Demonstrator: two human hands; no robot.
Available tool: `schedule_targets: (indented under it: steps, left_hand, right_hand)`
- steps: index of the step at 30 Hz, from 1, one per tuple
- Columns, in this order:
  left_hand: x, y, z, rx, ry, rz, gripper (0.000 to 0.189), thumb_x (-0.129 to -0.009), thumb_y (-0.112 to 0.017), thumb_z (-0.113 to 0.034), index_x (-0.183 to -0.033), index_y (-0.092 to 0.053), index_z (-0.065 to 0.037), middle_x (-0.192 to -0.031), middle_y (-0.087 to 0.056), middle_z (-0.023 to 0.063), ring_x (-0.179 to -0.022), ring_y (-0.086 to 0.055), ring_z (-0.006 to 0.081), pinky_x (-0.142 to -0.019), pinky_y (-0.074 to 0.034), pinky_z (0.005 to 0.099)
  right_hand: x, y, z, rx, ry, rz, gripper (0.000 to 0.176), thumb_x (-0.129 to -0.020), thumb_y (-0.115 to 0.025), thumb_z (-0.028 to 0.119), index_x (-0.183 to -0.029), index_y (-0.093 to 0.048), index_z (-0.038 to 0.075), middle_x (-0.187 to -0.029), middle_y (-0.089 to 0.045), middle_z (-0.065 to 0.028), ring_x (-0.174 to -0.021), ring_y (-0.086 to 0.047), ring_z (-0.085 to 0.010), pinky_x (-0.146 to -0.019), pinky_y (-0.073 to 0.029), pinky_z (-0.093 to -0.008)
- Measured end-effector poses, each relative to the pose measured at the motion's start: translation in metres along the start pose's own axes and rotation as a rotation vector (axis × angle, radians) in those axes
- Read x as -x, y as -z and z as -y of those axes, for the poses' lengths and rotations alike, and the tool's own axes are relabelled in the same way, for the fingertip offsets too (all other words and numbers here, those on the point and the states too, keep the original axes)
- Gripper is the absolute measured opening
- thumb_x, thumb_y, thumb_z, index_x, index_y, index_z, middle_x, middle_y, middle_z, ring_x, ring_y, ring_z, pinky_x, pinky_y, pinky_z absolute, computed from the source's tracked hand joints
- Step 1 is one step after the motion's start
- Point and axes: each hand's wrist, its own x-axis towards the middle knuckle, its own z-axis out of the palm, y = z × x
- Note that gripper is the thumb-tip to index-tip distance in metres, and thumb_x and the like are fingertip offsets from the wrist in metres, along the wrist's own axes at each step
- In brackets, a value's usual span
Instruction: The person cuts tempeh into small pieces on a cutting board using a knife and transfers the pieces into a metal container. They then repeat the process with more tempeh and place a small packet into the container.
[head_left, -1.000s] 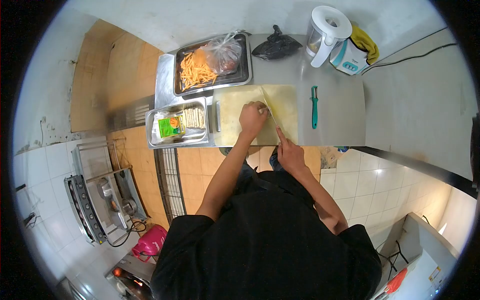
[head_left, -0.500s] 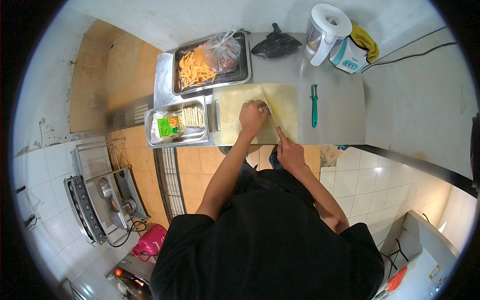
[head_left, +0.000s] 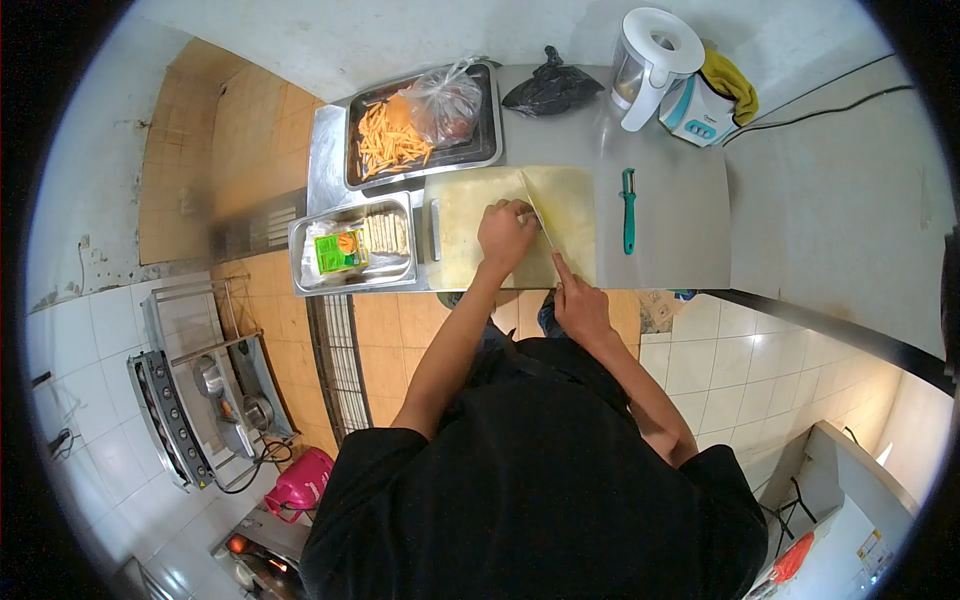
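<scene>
My right hand is closed round the handle of a knife, whose blade points up and left over the pale cutting board. On the board, my left hand has its fingers curled against the left side of the blade. Whatever lies under those fingers is too small and hidden to name. A green peeler rests to the right of the board.
Behind the board at left sits a dark tray with orange strips and a plastic bag. A metal pan with packets is left of it. A black bag and a blender stand at the back.
</scene>
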Motion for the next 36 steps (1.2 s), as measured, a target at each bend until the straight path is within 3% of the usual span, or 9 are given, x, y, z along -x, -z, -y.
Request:
schedule_targets:
  steps: [23, 36]
  left_hand:
    - [0.0025, 0.0017, -0.0003, 0.003, -0.022, -0.001, 0.025, -0.084, -0.075, -0.025, -0.103, -0.079, -0.01, -0.102, -0.073, 0.0118, -0.1, -0.066, 0.0316, -0.088, -0.054, 0.0427]
    - [0.0037, -0.0008, -0.0009, 0.036, -0.011, -0.038, 0.02, -0.083, -0.073, -0.023, -0.098, -0.079, -0.012, -0.101, -0.073, 0.0095, -0.099, -0.065, 0.033, -0.087, -0.055, 0.0436]
  right_hand:
    - [0.0001, 0.0041, -0.0001, -0.043, -0.003, -0.001, 0.07, -0.096, -0.056, 0.012, -0.162, -0.032, 0.014, -0.092, -0.071, -0.0217, -0.074, -0.069, -0.0405, -0.067, -0.056, -0.051]
    - [-0.0001, -0.0012, -0.0028, -0.031, 0.014, -0.01, 0.071, -0.097, -0.055, 0.015, -0.163, -0.028, 0.016, -0.091, -0.07, -0.0212, -0.072, -0.069, -0.0407, -0.066, -0.056, -0.0524]
